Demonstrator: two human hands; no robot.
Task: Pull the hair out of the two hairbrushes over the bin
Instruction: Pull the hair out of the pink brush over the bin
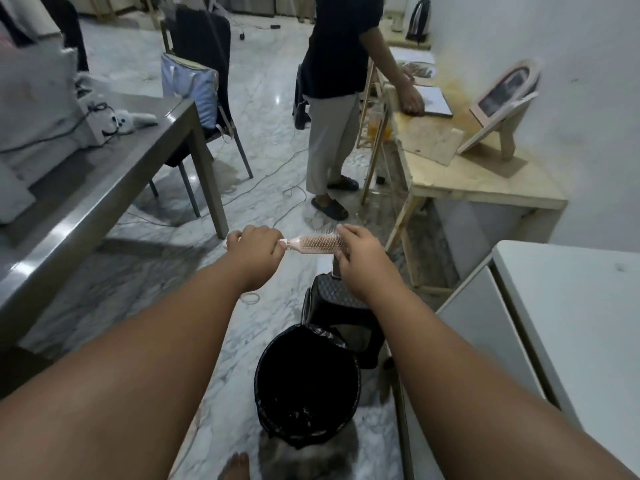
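A pink round hairbrush is held level in front of me, bristled head to the right. My left hand grips its handle, fingers curled round it. My right hand is at the tip of the bristled head, thumb and fingers pinching there. Whether hair lies between the fingers is too small to tell. The bin, lined with a black bag, stands on the floor below and nearer to me than the brush. A second hairbrush is not visible.
A black stool stands just behind the bin. A grey table is at left, a wooden table with a mirror at right, a white cabinet near right. A person stands ahead. Cables cross the marble floor.
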